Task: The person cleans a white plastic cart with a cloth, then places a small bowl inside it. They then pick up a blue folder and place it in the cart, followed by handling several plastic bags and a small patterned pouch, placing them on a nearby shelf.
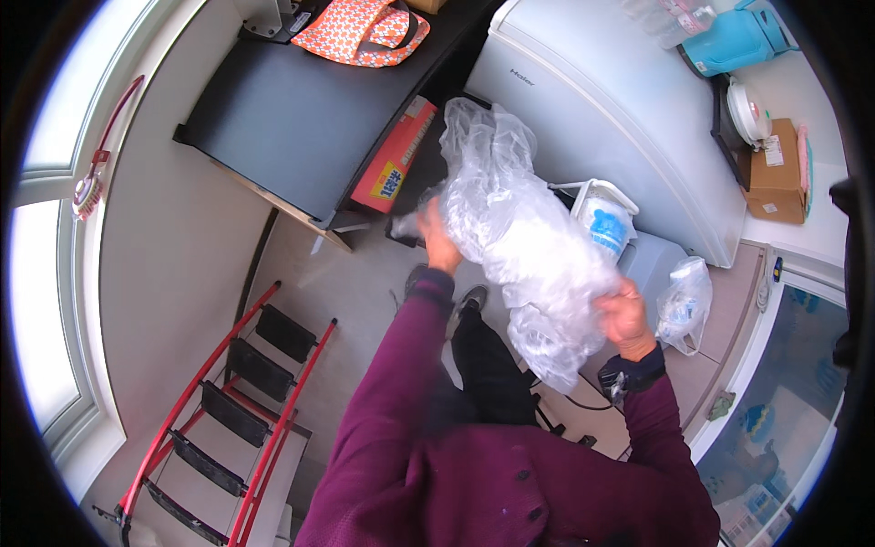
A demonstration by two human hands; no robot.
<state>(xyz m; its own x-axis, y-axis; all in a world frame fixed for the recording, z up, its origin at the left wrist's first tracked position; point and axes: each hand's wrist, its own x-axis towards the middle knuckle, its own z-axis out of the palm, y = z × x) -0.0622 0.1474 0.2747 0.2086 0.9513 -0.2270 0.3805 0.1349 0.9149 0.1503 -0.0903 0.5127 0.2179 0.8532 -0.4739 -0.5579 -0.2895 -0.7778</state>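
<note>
A large bundle of crumpled clear plastic sheeting (526, 239) hangs in front of me, bunched and shiny. My left hand (439, 236) grips its left edge, with a loose end of plastic sticking out past the fingers. At the lower right side, my right hand (623, 316) is closed on the same plastic and slightly blurred. The fingertips of both hands are partly hidden by the folds. Just beyond the bundle stands a white Haier refrigerator (601, 116), and behind its right side sits a white-framed container with a blue-printed package (607, 229).
A red-railed step ladder (236, 403) leans at the left. A black-topped table (294, 123) bears an orange patterned bag (362, 31). Below the table edge stands a red box (393, 157). A knotted plastic bag (683, 304) lies at the right, near a glass door (772, 410).
</note>
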